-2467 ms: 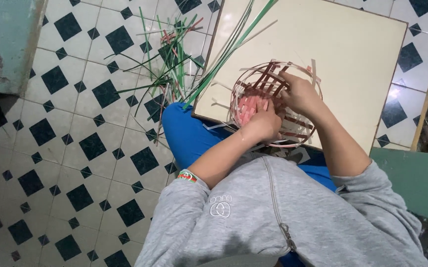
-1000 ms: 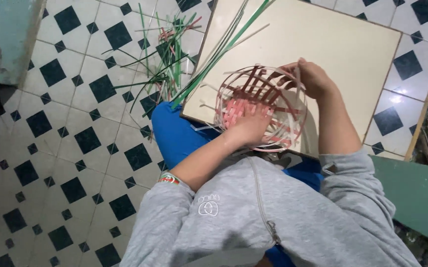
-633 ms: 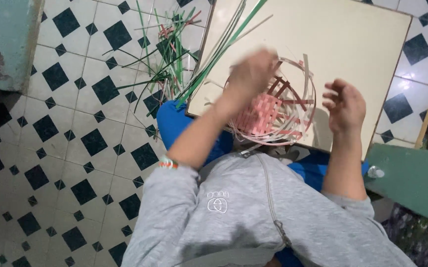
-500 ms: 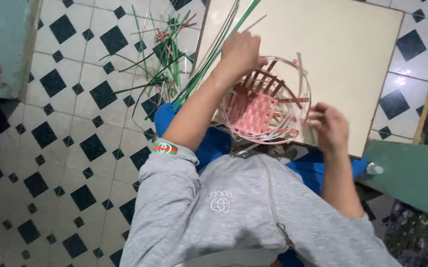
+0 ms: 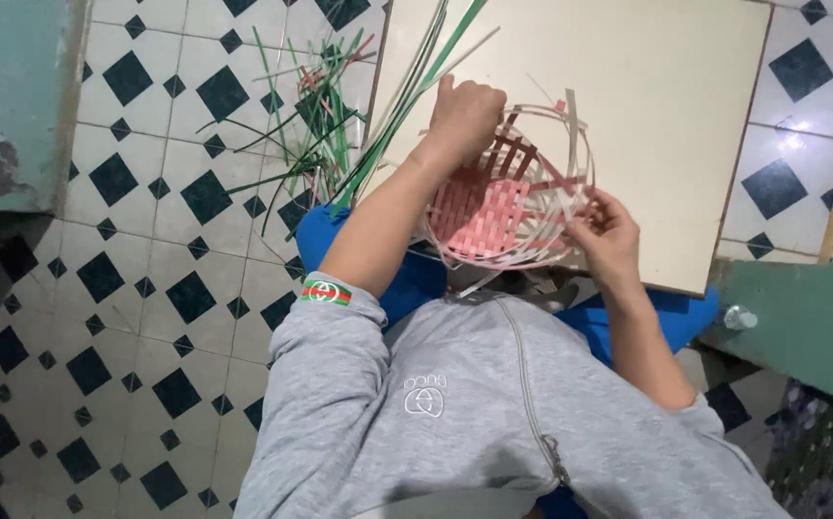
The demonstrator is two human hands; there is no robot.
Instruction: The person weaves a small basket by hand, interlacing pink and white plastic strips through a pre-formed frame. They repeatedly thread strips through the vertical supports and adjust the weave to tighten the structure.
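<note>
Basket [image 5: 508,197] gripped at opposite rims by left hand [image 5: 464,115] and right hand [image 5: 610,235], board edge near.

A person in a grey zip-front sweatshirt [image 5: 493,423], sleeves pushed up, striped green-and-red cuff [image 5: 326,291], small chest emblem, blue trousers [image 5: 416,279].

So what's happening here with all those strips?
A person in a grey zip top is working on a half-woven pink and white strip basket that sits on a pale square board. The left hand grips the basket's far rim, while the right hand pinches strips at its near side. Loose green strips lie scattered on the black-and-white tiled floor.
</note>
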